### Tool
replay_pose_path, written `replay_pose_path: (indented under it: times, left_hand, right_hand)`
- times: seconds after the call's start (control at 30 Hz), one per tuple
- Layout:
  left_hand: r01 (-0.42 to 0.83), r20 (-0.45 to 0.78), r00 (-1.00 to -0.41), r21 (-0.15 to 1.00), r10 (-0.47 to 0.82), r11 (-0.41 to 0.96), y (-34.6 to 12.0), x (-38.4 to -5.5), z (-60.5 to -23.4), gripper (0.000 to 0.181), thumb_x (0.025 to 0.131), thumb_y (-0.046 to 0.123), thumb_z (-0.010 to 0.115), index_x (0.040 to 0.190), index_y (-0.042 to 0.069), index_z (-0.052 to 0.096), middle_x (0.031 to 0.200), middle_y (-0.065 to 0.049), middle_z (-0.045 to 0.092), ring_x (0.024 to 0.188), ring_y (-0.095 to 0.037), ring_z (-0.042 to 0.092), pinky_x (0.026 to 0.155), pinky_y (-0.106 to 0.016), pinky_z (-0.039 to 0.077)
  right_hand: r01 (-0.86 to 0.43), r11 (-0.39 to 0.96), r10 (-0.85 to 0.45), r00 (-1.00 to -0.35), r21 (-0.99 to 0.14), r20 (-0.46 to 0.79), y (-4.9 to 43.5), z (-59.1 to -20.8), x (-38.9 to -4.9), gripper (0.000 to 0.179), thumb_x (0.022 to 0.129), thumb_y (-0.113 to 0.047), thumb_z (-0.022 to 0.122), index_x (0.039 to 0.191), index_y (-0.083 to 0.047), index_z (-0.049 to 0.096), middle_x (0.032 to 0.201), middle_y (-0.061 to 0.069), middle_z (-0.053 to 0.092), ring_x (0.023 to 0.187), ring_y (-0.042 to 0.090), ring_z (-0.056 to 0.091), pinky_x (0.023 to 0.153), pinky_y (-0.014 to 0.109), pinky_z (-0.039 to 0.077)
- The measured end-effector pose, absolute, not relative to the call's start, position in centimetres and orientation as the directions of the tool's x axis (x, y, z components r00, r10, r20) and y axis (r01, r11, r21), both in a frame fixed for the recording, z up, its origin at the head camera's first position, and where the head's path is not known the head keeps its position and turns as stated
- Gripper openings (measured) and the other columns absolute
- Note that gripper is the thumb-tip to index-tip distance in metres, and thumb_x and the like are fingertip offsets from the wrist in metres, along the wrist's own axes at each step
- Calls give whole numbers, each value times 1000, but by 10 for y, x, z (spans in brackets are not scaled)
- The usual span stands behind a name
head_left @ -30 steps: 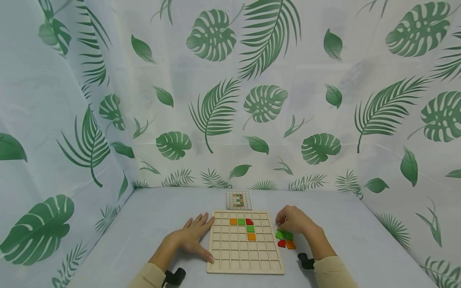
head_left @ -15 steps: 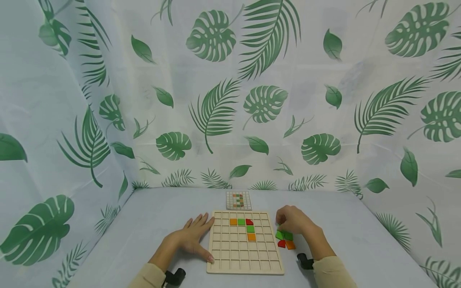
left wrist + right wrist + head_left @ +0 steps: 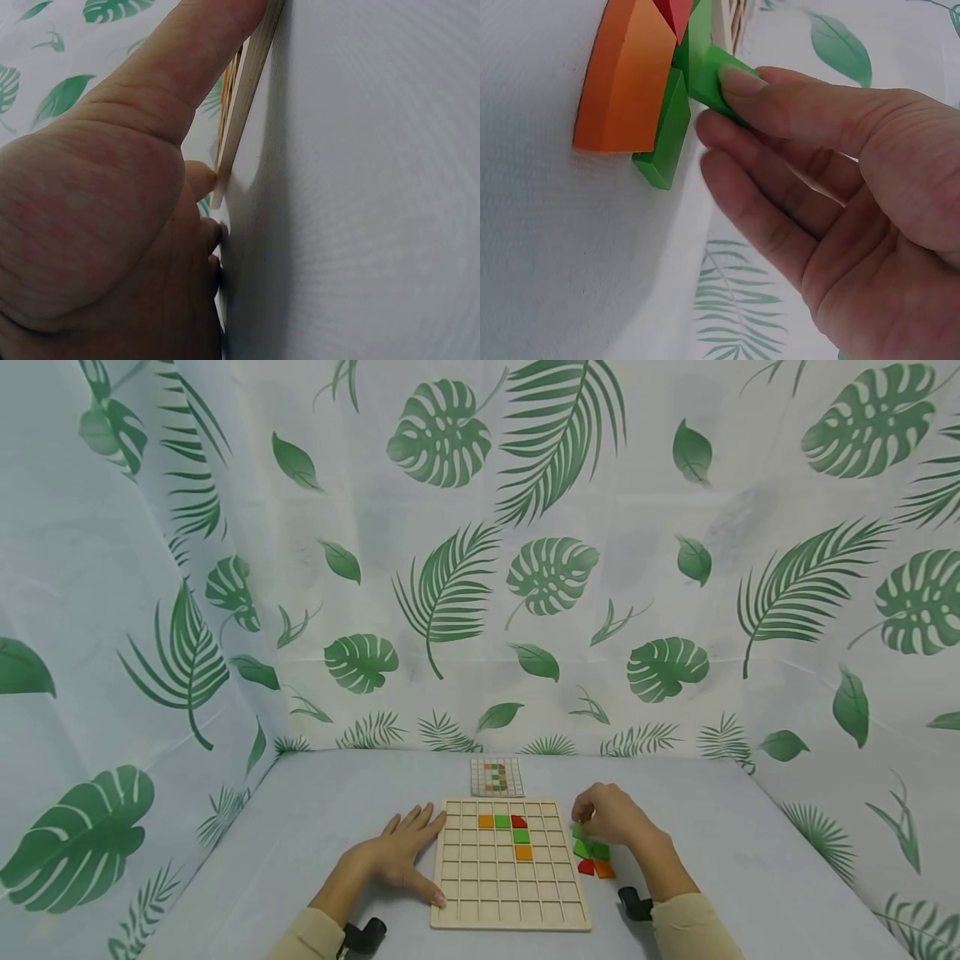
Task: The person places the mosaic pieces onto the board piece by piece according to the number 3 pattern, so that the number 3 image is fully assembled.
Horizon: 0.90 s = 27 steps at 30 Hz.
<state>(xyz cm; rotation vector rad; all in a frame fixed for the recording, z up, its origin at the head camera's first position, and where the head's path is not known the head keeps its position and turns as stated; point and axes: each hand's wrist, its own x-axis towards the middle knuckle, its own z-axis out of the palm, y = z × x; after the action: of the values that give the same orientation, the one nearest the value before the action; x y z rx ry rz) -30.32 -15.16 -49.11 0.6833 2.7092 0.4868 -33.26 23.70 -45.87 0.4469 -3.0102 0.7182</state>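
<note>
My left hand [image 3: 401,857] lies with spread fingers at the left edge of a wooden grid board [image 3: 468,891]; its thumb touches the near left corner. In the board sit an orange square tile [image 3: 486,821], a green tile [image 3: 502,821] and a red tile with a rounded corner [image 3: 519,821] in a row. Below the red one are another green tile [image 3: 522,836] and an orange one [image 3: 523,852]. Right of the board, my right hand [image 3: 613,815] pinches a green tile [image 3: 709,82] between thumb and fingers, tilted, close over the loose tiles.
Loose green [image 3: 599,852], red [image 3: 587,867] and orange [image 3: 604,869] tiles lie together by the board's right edge. A small pattern card [image 3: 497,778] lies behind the board. A leaf-printed curtain [image 3: 465,710] borders the pale table [image 3: 330,802].
My right hand has shifted slightly up and left, and more of the green tile in its fingers shows. The left hand and the board have stayed put.
</note>
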Motion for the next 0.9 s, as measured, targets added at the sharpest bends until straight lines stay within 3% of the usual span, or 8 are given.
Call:
replay_pose_path:
  times: [0.43,0.67,0.9]
  left_hand:
    - [389,-212,-844,390,492,835,-153,-305,-491,135,66,80,81,168,19,17,176,-15,6,164,-37,4,131,-60,4]
    - [384,-221,-844,387,489,838,-153,-306,-493,135,66,81,80,169,20,17,176,-13,6,164,-36,4,131,-60,4]
    - [385,-217,-844,392,491,836,-152,-305,-492,135,66,79,81,168,19,17,176,-14,6,164,-36,4,131,-60,4]
  right_hand:
    - [-319,787,-287,-947,-527,145,221,-448,-332,17,85,6,79,92,-10,82,89,-3,75,80,13,64,73,33,60]
    - [-379,769,-329,-925,-515,190,205,-447,-329,20,86,7,78,97,-9,83,93,-4,77,85,12,68,81,37,64]
    - [-435,740,-387,-899,-513,203,191,-449,-326,20,88,7,76,101,-7,83,95,-3,78,83,9,69,78,32,64]
